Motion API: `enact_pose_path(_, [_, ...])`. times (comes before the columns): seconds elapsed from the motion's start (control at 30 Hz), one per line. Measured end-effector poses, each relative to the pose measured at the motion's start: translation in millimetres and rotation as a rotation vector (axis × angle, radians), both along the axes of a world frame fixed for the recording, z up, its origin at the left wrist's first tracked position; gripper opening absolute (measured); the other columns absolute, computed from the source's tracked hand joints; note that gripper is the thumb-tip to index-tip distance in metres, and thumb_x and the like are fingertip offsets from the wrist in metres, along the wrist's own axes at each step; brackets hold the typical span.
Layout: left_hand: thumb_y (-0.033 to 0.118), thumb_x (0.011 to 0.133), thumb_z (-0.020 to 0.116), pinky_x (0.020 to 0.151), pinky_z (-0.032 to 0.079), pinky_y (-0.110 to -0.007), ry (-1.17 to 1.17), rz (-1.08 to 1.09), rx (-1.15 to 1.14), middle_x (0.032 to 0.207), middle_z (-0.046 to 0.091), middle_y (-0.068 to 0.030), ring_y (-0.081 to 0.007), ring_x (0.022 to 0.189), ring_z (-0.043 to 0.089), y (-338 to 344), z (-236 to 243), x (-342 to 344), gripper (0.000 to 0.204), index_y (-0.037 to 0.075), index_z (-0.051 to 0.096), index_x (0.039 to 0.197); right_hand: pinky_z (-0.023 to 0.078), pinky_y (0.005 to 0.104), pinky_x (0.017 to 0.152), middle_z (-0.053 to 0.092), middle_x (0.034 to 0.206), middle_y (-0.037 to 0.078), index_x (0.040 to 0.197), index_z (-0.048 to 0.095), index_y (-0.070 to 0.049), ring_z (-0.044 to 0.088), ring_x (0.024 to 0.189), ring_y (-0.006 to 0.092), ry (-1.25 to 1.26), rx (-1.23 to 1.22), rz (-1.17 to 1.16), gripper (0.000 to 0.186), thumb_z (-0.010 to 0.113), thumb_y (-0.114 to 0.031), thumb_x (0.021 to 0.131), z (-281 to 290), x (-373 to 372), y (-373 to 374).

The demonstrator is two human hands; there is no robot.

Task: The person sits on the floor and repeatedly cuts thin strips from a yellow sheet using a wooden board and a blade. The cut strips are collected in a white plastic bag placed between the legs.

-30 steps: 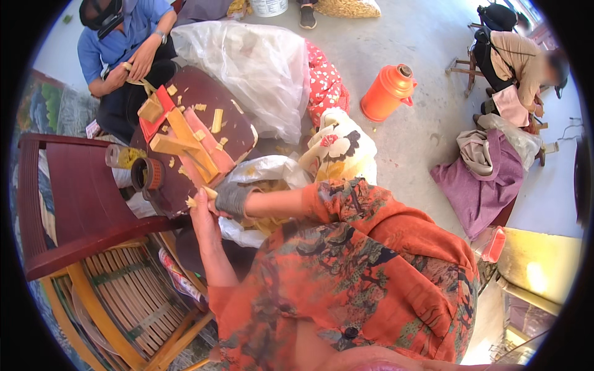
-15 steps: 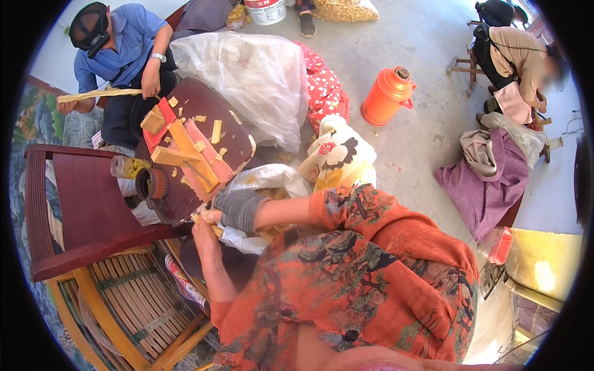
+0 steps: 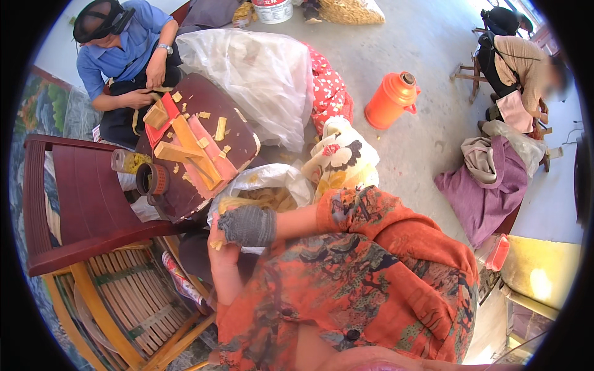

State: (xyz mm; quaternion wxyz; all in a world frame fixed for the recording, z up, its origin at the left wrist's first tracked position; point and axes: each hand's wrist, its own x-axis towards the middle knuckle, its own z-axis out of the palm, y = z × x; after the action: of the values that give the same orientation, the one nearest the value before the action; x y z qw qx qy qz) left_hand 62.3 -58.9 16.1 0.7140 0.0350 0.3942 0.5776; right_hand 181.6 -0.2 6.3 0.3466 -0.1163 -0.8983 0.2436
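Observation:
My left hand [image 3: 224, 255] and my right hand [image 3: 247, 226], in a grey fingerless glove, are closed close together just off the near edge of the low table. A pale yellow strip [image 3: 216, 245] pokes out between the fingers; most of it is hidden by them. Right behind my gloved hand gapes a white plastic bag [image 3: 292, 179] with yellowish strips [image 3: 266, 198] inside. On the dark red table [image 3: 241, 133] lie a wooden block frame [image 3: 197, 150], a pink board [image 3: 216, 157] and several pale wood-like scraps.
A dark red chair [image 3: 80, 191] and a slatted bamboo chair [image 3: 133, 297] stand at my left. Across the table sits a person in a blue shirt [image 3: 145, 37], handling a strip. An orange thermos [image 3: 392, 102] stands on the floor; another person [image 3: 516, 62] bends over at the far right.
My hands have drawn back from the table edge toward me and a little right, with the strip between them. The blue-shirted person's long strip is lowered and bent, their hands now closer together.

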Motion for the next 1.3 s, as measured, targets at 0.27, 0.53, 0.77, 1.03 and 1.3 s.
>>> enact_pose_path(0.27, [0.025, 0.093, 0.048, 0.079, 0.050, -0.032, 0.010, 0.012, -0.022, 0.106, 0.058, -0.0066, -0.0172, 0.095, 0.057, 0, -7, -2, 0.031, 0.005, 0.049, 0.117, 0.044, 0.0408, 0.073, 0.058, 0.082, 0.017, 0.086, 0.059, -0.004, 0.057, 0.079, 0.0348, -0.005, -0.749, 0.041, 0.038, 0.048, -0.040, 0.085, 7, -3, 3])
enact_pose_path(0.53, [0.020, 0.093, 0.041, 0.068, 0.044, -0.035, 1.565, -0.565, -0.018, 0.093, 0.059, -0.0138, -0.0266, 0.083, 0.059, -10, 6, -17, 0.026, 0.005, 0.056, 0.108, 0.044, 0.0389, 0.068, 0.056, 0.076, 0.015, 0.084, 0.052, -0.005, 0.056, 0.074, 0.0320, -0.168, -0.499, -0.081, 0.032, 0.040, -0.034, 0.092, 24, -2, 14])
enact_pose_path(0.77, [-0.002, 0.081, 0.039, 0.077, 0.046, -0.033, 1.932, 0.306, 0.591, 0.101, 0.055, -0.0153, -0.0244, 0.091, 0.055, -6, 39, 8, 0.030, -0.003, 0.055, 0.105, 0.045, 0.0289, 0.053, 0.059, 0.073, 0.003, 0.081, 0.057, -0.006, 0.056, 0.060, 0.0108, 0.146, -1.714, 0.265, 0.031, 0.057, -0.036, 0.086, 30, -6, 12])
enact_pose_path(1.03, [0.004, 0.089, 0.042, 0.075, 0.044, -0.027, 1.602, 0.186, 0.619, 0.093, 0.052, -0.0091, -0.0157, 0.080, 0.052, -8, 35, 2, 0.020, -0.003, 0.052, 0.104, 0.044, 0.0261, 0.054, 0.056, 0.076, 0.003, 0.088, 0.055, -0.007, 0.056, 0.066, 0.0117, -0.141, -1.621, 0.341, 0.039, 0.053, -0.046, 0.087, 27, 1, 16])
enact_pose_path(1.3, [0.012, 0.093, 0.044, 0.068, 0.041, -0.023, 1.123, 0.060, 0.454, 0.086, 0.055, -0.0047, -0.0108, 0.073, 0.051, -14, 16, -7, 0.015, -0.001, 0.051, 0.096, 0.045, 0.0396, 0.056, 0.058, 0.071, 0.014, 0.091, 0.052, -0.007, 0.058, 0.063, 0.0323, -0.231, -0.355, 0.112, 0.024, 0.050, -0.030, 0.084, 52, 20, 14])
